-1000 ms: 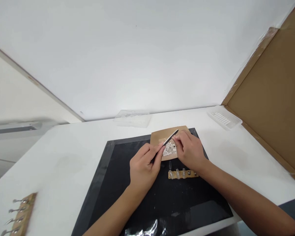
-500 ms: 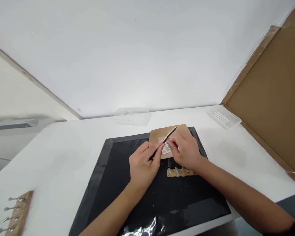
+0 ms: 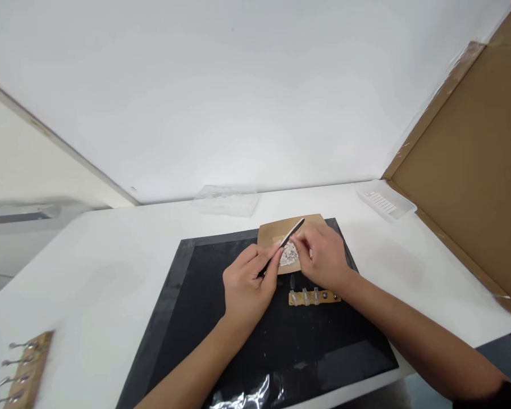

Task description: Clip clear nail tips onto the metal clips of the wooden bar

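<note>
- Left hand [image 3: 247, 282] pinches the black-and-white stick [image 3: 292, 232] toward one o'clock; keep it steady
- Right hand [image 3: 326, 257] bunches beside it, any grip unclear; stay over the brown sheet [image 3: 271, 232]

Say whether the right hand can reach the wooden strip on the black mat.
Probably yes: the strip lies close by the right hand, and the left hand, left of the strip, leaves the way free.
</note>
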A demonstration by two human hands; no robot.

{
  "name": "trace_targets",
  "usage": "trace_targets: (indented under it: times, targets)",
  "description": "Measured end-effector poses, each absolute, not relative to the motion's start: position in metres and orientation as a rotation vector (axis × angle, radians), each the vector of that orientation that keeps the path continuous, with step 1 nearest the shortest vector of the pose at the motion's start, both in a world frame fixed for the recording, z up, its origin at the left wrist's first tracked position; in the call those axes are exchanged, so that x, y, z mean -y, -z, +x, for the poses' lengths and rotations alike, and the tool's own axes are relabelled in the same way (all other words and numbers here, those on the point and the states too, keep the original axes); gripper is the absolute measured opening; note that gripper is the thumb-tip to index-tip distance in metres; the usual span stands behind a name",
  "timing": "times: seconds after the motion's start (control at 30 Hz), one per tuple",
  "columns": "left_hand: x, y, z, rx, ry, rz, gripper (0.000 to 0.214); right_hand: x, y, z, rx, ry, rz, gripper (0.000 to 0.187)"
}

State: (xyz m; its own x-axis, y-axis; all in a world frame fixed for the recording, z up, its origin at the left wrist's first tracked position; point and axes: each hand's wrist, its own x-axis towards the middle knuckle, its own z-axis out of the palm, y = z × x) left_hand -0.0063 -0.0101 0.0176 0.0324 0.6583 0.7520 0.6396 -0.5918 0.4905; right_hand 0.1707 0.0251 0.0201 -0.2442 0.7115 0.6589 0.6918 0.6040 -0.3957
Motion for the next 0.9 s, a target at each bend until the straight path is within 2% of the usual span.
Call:
trace_targets:
  times: [0.9]
  targets:
    - [0.013, -0.0205, -0.0083, -1.449, -1.643, 2.178, 0.014, -0.026, -0.0234, 0.1676, 1.942, -0.016, -1.106, 0.028]
